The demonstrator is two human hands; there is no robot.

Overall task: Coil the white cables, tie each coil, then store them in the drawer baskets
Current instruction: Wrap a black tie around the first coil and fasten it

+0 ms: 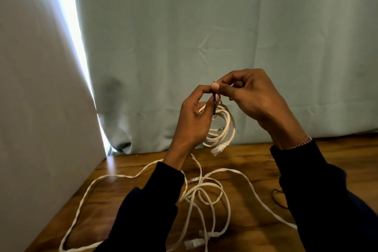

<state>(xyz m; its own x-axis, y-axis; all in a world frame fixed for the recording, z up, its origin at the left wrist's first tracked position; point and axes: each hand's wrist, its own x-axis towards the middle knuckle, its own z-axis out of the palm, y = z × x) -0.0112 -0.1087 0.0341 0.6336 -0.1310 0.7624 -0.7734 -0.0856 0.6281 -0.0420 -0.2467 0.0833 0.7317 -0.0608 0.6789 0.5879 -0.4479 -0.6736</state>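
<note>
Dark sleeves (pixel 151 206) enter from the bottom edge, both arms raised above the tabletop (pixel 255 155). Left hand (pixel 194 120) fingers (pixel 204 92) are curled, pinching a thin black tie (pixel 214 104) at the top of a coiled white cable (pixel 223 127). Right hand (pixel 259 98) fingers pinch the upper end of the same tie, thumb tip touching the left thumb. Coil hangs below both hands, clear of the wood, its connector (pixel 217 149) lowest. Loose white cables (pixel 204 192) lie tangled on the tabletop beneath the forearms, with plugs near the bottom edge. A beaded bracelet (pixel 302 142) sits at the right wrist. A pale green curtain (pixel 204 26) hangs behind; a white panel (pixel 36 108) stands at left.
</note>
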